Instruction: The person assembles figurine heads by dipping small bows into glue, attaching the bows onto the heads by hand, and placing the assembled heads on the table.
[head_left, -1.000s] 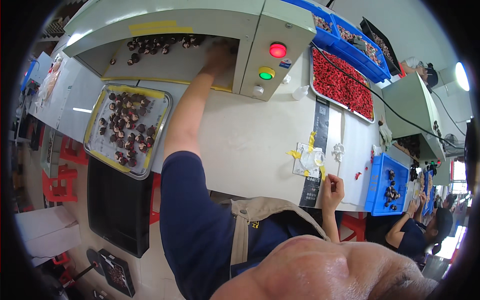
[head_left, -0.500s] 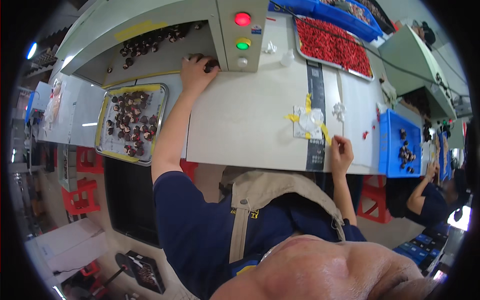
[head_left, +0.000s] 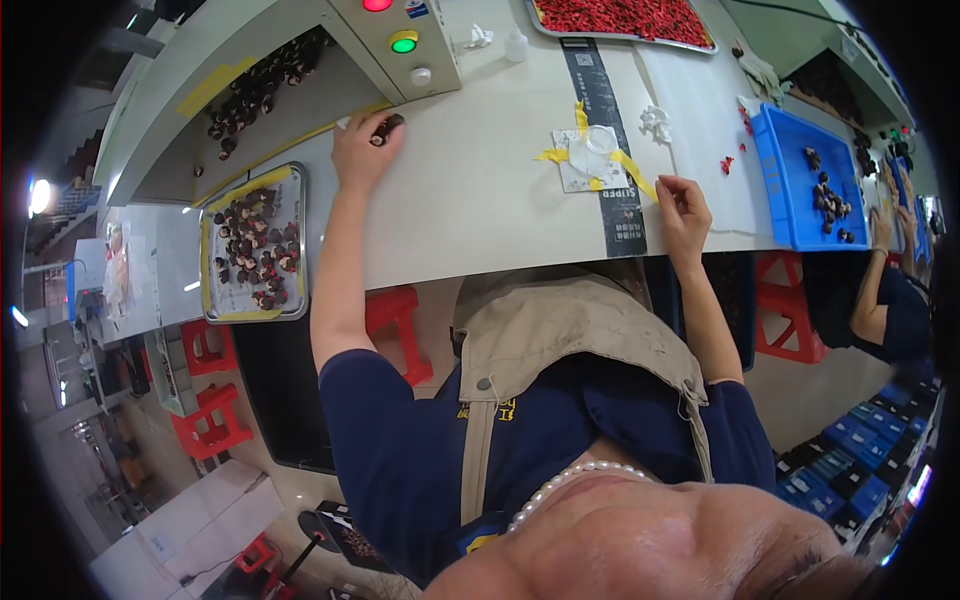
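My left hand [head_left: 362, 150] rests on the white table [head_left: 480, 210] at the mouth of a grey machine housing, its fingers closed on a small dark part [head_left: 387, 128]. My right hand [head_left: 683, 207] lies near the table's front edge, fingers curled, beside a black strip [head_left: 610, 130] and a small clear round fixture [head_left: 597, 140] held down with yellow tape. Whether the right hand holds anything I cannot tell. Several dark parts [head_left: 255, 85] lie inside the housing opening, beyond my left hand.
A metal tray [head_left: 212, 290] of dark and red parts sits left of my left arm. A control box with a green button [head_left: 404, 44] stands behind. A tray of red parts [head_left: 620, 15] lies far back. At the right, a blue bin [head_left: 775, 180] and a co-worker's arm [head_left: 875, 300].
My left hand has drawn back out of the housing opening toward me, now with a dark part in its fingers. The view has tilted; my right hand stays near the front edge.
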